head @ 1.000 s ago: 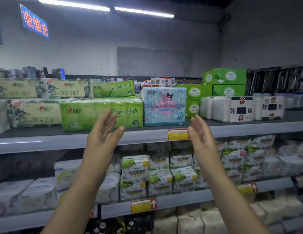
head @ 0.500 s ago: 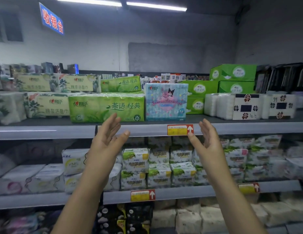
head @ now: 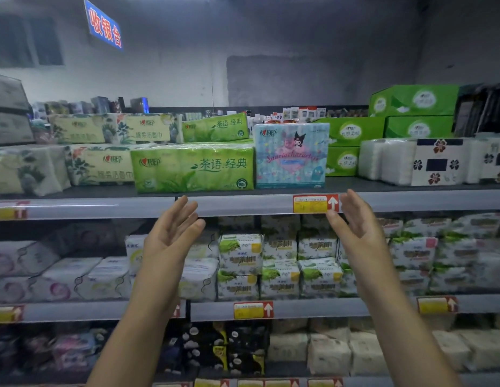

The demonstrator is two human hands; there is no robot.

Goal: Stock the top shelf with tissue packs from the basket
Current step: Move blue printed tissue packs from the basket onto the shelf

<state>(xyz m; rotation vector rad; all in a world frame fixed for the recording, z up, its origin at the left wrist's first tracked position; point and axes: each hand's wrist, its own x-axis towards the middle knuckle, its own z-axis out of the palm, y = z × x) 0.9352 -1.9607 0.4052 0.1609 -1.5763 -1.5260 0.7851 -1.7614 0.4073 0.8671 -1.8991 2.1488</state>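
Hovering before the shelving, both hands are spread and hold nothing, palms turned toward each other with open air between them. The left hand [head: 170, 236] has its fingertips just under the front lip of the top shelf [head: 103, 210]. The right hand [head: 357, 227] crosses that lip, its thumb just beneath the red-and-yellow price label [head: 313, 203].

On the top shelf, the long green tissue pack [head: 193, 169] lies along the front edge, above the gap between the hands. The blue cartoon tissue pack [head: 290, 155] stands upright against its right end, touching it. Cream floral packs [head: 101, 166] fill the shelf to the left, right up to the green pack.

Right of the blue pack, a bare dark strip of shelf runs in front of the green boxes [head: 342, 160], reaching to the white packs [head: 396, 162]. Above the front row there is free height up to the wall behind.
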